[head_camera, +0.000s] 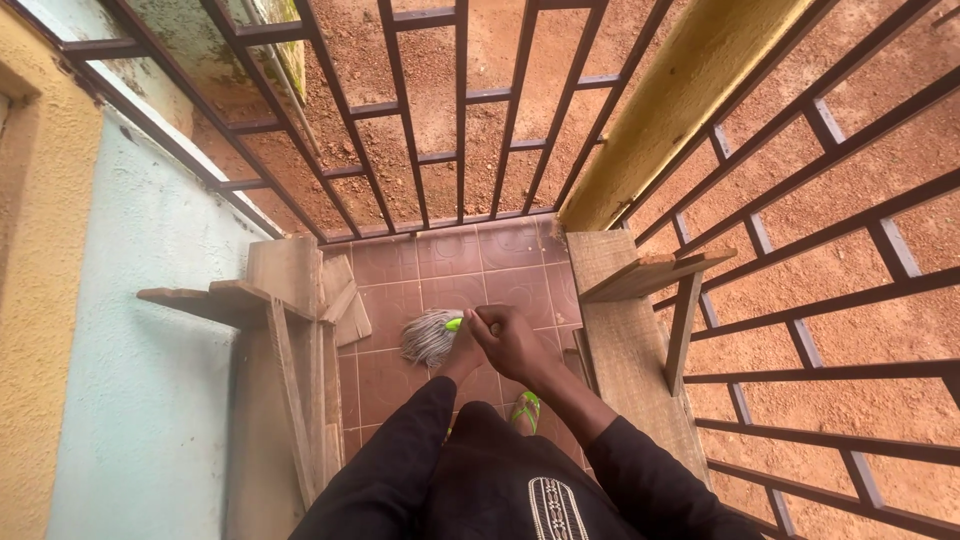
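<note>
Fingers of the right hand (512, 340) curl tight around the green-bound handle of a short grass broom (432, 336); the left hand (462, 352), largely hidden beneath, grips it too. Bristles fan over brown floor tiles (450, 260) between two rough wooden benches (620, 340).

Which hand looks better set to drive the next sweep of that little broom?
Probably the right hand: it grips the broom handle on top; the left hand is mostly hidden beneath it.

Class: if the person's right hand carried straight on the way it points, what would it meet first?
The right hand points left, so probably the broom bristles, then the wooden bench; depth is uncertain.
</note>
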